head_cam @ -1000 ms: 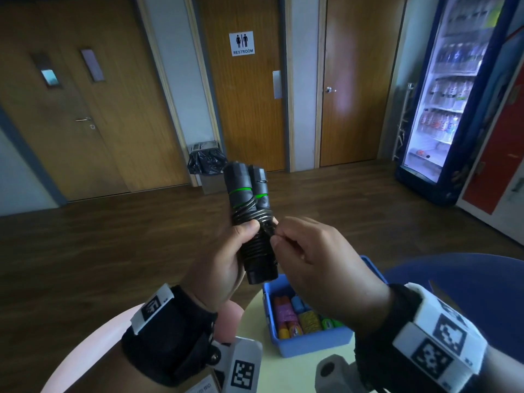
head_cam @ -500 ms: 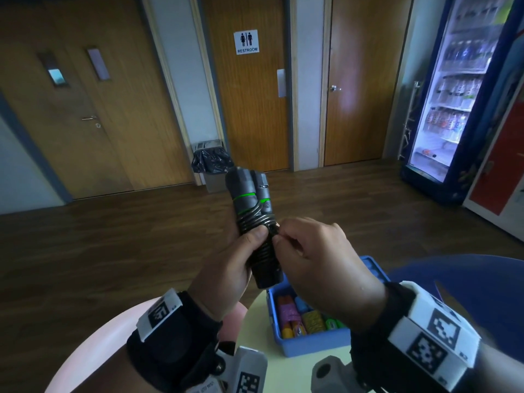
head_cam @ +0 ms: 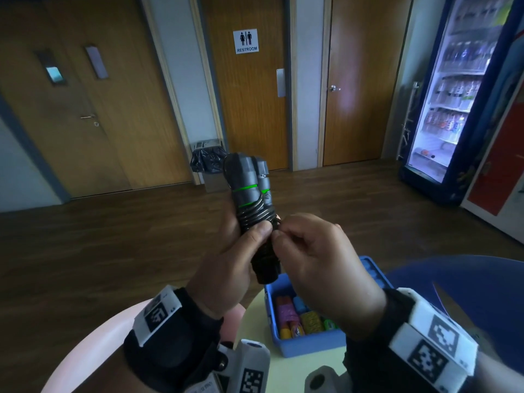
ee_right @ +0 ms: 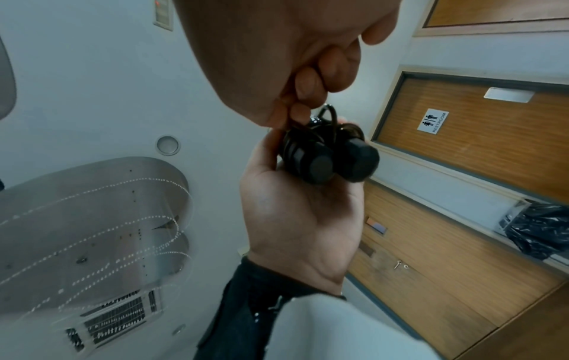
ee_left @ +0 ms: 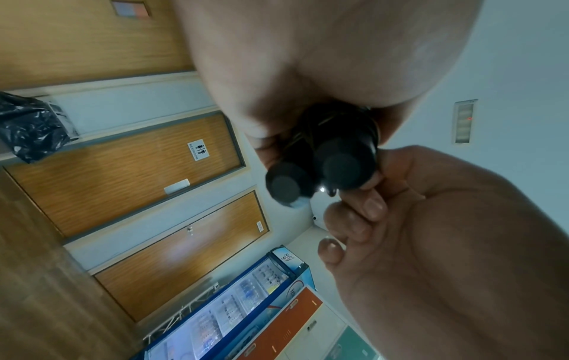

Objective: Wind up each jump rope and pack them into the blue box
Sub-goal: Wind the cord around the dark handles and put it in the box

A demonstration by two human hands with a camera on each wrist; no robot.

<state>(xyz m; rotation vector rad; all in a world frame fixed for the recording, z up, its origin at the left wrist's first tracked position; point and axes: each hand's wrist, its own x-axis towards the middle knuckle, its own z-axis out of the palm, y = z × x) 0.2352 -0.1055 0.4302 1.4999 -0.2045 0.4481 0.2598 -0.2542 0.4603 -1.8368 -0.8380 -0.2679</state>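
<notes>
The left hand (head_cam: 224, 268) grips the black jump rope (head_cam: 255, 217) at chest height, well above the table: its two handles stand side by side, nearly upright with the tops tilted a little to the left, and the thumb presses across the cord wound round their middle. Green rings mark each handle just above the coils. From the left wrist view the flat butt ends of both handles (ee_left: 320, 170) point at the camera, held between the palm and the curled fingers.

The right hand (head_cam: 320, 265) sits just beside the bundle on its right, touching it; its thumb and forefinger pinch the thin cord (ee_right: 329, 117) where it loops off the coils (a small loop stands up clear of the handles in the right wrist view), and the remaining fingers (ee_right: 335, 70) are curled in toward the palm.

Below and slightly right of the hands, the blue box (head_cam: 312, 344) rests on the pale round table (head_cam: 255, 321), open, with several coloured wound bundles (head_cam: 295, 316) lying inside. The black rope is apart from the box, above its near-left corner.
</notes>
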